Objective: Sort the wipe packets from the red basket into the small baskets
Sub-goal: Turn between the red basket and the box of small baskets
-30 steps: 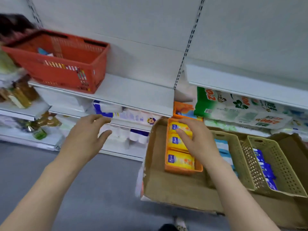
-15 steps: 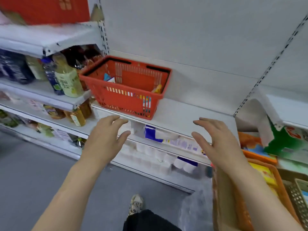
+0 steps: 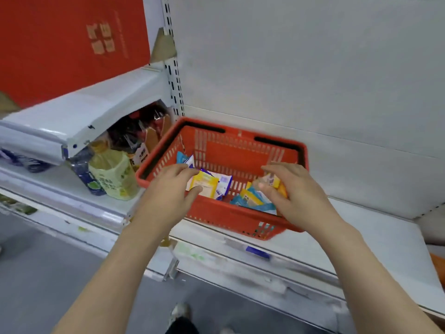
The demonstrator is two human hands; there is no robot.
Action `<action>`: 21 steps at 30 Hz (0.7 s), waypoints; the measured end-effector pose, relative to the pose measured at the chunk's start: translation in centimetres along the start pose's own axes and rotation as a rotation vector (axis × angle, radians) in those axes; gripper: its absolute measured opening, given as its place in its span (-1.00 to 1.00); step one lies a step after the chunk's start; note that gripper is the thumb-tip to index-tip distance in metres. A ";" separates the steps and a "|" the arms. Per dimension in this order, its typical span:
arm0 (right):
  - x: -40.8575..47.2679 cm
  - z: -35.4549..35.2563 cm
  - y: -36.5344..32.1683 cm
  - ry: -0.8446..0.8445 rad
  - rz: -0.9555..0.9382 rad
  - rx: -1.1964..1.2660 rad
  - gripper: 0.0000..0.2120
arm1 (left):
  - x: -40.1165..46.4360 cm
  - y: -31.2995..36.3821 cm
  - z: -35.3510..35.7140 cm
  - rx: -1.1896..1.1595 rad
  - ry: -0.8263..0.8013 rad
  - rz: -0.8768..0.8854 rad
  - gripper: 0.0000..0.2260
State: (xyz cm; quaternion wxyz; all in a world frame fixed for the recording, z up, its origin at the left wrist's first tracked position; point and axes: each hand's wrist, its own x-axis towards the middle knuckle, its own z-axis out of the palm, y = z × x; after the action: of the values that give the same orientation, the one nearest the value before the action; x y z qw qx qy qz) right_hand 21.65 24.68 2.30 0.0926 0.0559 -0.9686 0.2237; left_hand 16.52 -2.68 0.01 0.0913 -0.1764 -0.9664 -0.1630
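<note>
The red basket stands on the white shelf with several wipe packets inside. My left hand reaches over its front rim and pinches the left edge of a yellow packet between thumb and fingers; a white and purple packet lies just behind it. My right hand is in the basket's right half, with thumb and fingers curled round an orange-yellow packet. Teal and yellow packets lie below that hand. A blue packet leans on the basket's left wall. No small baskets are in view.
Bottles of yellow drink and dark bottles stand on the lower left shelf beside the basket. A red box sits on the upper left shelf. Grey floor and my shoe are below.
My view swung left from the cardboard box of small baskets to the red basket. Both hands rose from below the shelf into the basket and closed on packets.
</note>
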 end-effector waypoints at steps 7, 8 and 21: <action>7.5 5.2 -0.8 -0.142 0.161 -0.064 -0.51 | 9.5 -5.5 3.4 -0.094 -0.231 0.073 -0.54; 8.6 6.3 -1.1 -0.175 0.182 -0.078 -0.51 | 10.8 -6.3 3.9 -0.101 -0.292 0.074 -0.52; 17.0 18.2 -2.4 -0.731 0.274 0.006 -0.70 | 17.9 -9.4 7.2 -0.172 -0.694 0.080 -0.37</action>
State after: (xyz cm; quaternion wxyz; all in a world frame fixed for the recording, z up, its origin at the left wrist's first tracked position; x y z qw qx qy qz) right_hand 2.59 13.36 -9.28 -0.2894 0.0020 -0.9356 0.2022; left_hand -4.34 -2.94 -5.11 -0.2510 -0.2657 -0.9150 -0.1705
